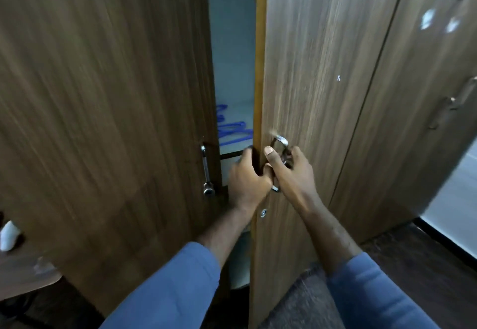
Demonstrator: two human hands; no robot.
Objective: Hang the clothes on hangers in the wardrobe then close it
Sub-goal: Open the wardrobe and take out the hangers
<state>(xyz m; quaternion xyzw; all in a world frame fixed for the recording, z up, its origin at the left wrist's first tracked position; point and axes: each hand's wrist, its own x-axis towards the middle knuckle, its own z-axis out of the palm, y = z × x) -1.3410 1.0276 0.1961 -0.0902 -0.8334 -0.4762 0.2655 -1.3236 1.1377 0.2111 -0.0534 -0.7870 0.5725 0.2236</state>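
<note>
The brown wooden wardrobe has its right door (pixel 309 70) swung partly open, orange edge toward me. My right hand (pixel 289 171) grips that door's metal handle (pixel 281 142). My left hand (pixel 247 179) curls round the door's edge just below, fingers behind it. The left door (pixel 103 96) stands nearly shut, with its own metal handle (pixel 206 171). Through the gap between the doors, blue plastic hangers (pixel 232 130) lie on a pale shelf inside. No clothes are in view.
A further wardrobe door (pixel 426 122) with a long handle stands at the right. Past it a pale wall and dark floor (pixel 426 256) show. A wooden table corner (pixel 23 277) with a white object sits at the lower left.
</note>
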